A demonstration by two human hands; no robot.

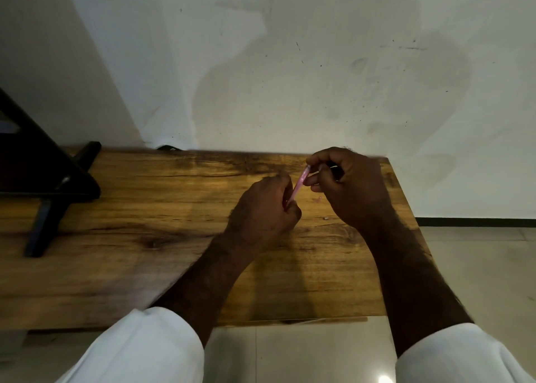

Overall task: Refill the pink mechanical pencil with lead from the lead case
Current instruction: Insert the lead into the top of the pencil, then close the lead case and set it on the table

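A wooden table (145,237) with dark grain stands against the pale wall. A black stand (49,185) rests on its left part. Two tiny bits, one pinkish (319,199) and one pale (326,217), lie toward the right

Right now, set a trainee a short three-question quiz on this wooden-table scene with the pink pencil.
1. True or false: the slim pink mechanical pencil lies flat on the brown wooden table.
2. Which hand grips the pencil's lower end: A) left hand, B) right hand?
3. Fill in: the dark angled stand sits on the table's ____ side.

Key: 1. False: both hands hold it tilted above the table. 2. A. 3. Left. The right hand's fingers meet the pencil's upper end; whether they hold lead cannot be told.
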